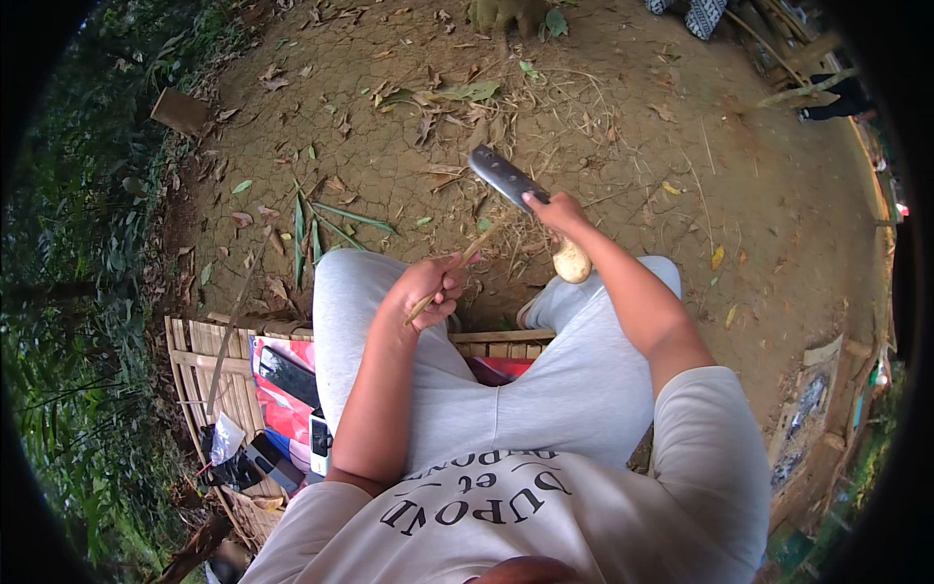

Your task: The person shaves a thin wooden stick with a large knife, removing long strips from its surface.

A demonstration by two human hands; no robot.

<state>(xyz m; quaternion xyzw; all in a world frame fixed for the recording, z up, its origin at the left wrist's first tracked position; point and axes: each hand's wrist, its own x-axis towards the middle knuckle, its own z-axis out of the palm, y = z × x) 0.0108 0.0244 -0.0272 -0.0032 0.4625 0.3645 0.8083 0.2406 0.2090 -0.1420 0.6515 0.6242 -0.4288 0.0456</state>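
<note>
My left hand (434,289) is closed around a thin brown stick (480,243), held above my left thigh. The stick slants up and to the right, and its far end lies over the littered ground. In my right hand (560,216) is a broad-bladed knife (508,177), gripped near the blade. Its pale, rounded handle end (572,263) sticks out below the hand. The dark grey blade points up and to the left, beyond the stick's tip and apart from it. Part of the handle is hidden by my fingers.
I sit on a bamboo bench (199,350). At my left lie a dark phone (289,377) on a red sheet, a black pouch (274,461) and a clear plastic bag (227,438). Green leaf blades (336,219) and shavings litter the cracked earth. Dense plants (78,292) border the left.
</note>
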